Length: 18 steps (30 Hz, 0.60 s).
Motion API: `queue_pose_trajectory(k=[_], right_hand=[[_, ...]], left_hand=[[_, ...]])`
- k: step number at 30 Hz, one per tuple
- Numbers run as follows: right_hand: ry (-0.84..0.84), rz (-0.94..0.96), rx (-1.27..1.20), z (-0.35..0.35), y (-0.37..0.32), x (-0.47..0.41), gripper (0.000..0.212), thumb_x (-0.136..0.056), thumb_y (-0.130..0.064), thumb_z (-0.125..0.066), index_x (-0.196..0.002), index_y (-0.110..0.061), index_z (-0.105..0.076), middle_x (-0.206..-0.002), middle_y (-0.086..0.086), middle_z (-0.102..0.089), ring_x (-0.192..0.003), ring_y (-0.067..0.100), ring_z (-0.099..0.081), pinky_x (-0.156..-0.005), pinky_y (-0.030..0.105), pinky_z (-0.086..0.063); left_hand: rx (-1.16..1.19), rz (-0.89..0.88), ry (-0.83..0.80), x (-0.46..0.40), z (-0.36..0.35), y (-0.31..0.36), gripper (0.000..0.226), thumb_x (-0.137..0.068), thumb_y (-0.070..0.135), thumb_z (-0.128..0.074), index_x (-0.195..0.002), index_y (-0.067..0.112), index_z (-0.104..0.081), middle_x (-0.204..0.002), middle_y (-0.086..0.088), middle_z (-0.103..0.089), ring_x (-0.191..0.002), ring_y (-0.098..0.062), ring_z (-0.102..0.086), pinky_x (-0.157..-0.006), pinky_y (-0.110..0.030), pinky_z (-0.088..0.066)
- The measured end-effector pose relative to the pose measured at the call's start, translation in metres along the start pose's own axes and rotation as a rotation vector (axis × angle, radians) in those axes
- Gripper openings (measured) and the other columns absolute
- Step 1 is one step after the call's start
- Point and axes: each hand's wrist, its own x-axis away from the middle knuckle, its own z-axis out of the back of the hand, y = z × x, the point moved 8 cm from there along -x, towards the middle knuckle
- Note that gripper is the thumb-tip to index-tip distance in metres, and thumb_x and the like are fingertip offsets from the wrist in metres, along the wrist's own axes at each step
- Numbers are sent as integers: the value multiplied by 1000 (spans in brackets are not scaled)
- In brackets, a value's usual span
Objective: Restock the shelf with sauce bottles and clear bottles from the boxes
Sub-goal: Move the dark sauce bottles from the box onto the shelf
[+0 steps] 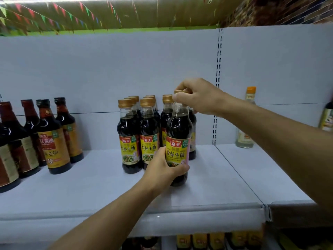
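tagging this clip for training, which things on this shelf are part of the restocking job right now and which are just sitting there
In the job:
- gold-capped soy sauce bottle, held by both hands
- left hand, gripping its lower body
- right hand, pinching its cap
- cluster of matching gold-capped bottles it joins
- white shelf

Just sitting there:
- dark-capped sauce bottles, far left
- orange-capped clear bottle, right bay

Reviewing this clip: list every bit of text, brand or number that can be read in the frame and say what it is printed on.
"海天" on the red logo of the held sauce bottle, gripped by the left hand and right hand.
"金标生抽" on its yellow label; the same on the gold-capped bottles behind.
"海天" on the black-capped dark bottle at left; its other characters are too blurred.
Clear bottle at right and the lower-shelf labels: unreadable.
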Motion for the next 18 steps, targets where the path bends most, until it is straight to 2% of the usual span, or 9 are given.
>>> queue_pose_trajectory(k=[3,7,11,12,15,18], right_hand=[[-9,30,9,-8,9,-7,19,-88,-42,-59,-98,-26,-63,-85,-9,-63,-76,8,-61,-62,28,-47],[-30,62,31,-23,19,-18,17,-89,-39,-59,-100,-27,-63,-81,-13,-61,-70,1,-56,-58,21,-38],[-31,61,45,-31,29,-29,18,-90,-36,-58,-104,-25,-62,-85,-12,-60,-74,4,-57,-60,24,-40],[-35,55,47,-33,31,-32,18,-91,-36,-57,-105,-25,-62,-87,-12,-60,-78,7,-58,-62,25,-42],[-48,21,18,-38,38,-42,19,-91,-35,-56,-105,-24,-62,-91,-9,-63,-85,13,-62,-72,33,-52],[-42,20,27,-43,40,-48,16,-92,-33,-56,-102,-24,-63,-89,-9,-63,-82,10,-62,-71,34,-53]], left_hand=[[-54,13,41,-4,-1,-11,45,-77,27,-81,-111,31,-52,-100,9,-71,-92,-8,-68,-87,-38,-57],[-318,27,146,-1,3,-27,45,-82,35,-75,-117,31,-46,-120,13,-61,-110,-10,-59,-94,-37,-51],[-531,22,228,1,6,-27,35,-85,41,-69,-102,27,-42,-99,9,-54,-88,-14,-54,-71,-29,-43],[-560,11,212,0,4,-27,33,-86,41,-68,-100,26,-42,-98,7,-53,-86,-15,-52,-71,-28,-41],[-589,-33,103,-5,-7,-27,35,-89,37,-63,-117,24,-48,-117,3,-52,-103,-18,-53,-87,-34,-47],[-625,-92,49,-8,-12,-27,49,-91,32,-59,-137,27,-43,-130,4,-47,-119,-17,-48,-100,-32,-42]])
